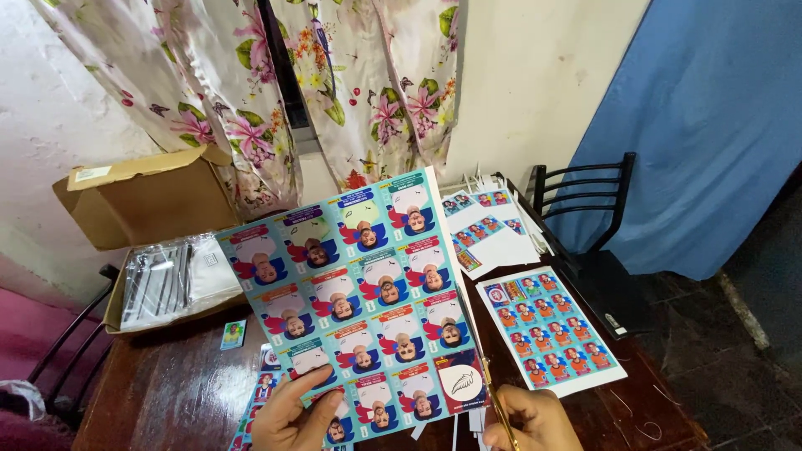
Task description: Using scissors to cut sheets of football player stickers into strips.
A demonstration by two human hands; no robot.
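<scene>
My left hand [294, 415] grips the bottom edge of a large printed sheet of card pictures [359, 292], held up and tilted over the table. The sheet shows rows of small portrait cards on a teal ground. At the bottom right, my right hand [528, 422] holds scissors with yellow blades [498, 401]. The blades are at the sheet's lower right edge, beside its white margin. Thin white paper strips [461, 428] hang below the sheet.
A second uncut sheet of orange cards [551, 328] lies on the dark wooden table [167, 392]. More sheets [489, 225] are stacked behind. An open cardboard box [150, 209] sits at the left. A single cut card [233, 334] lies near it. A black chair [597, 209] stands at the right.
</scene>
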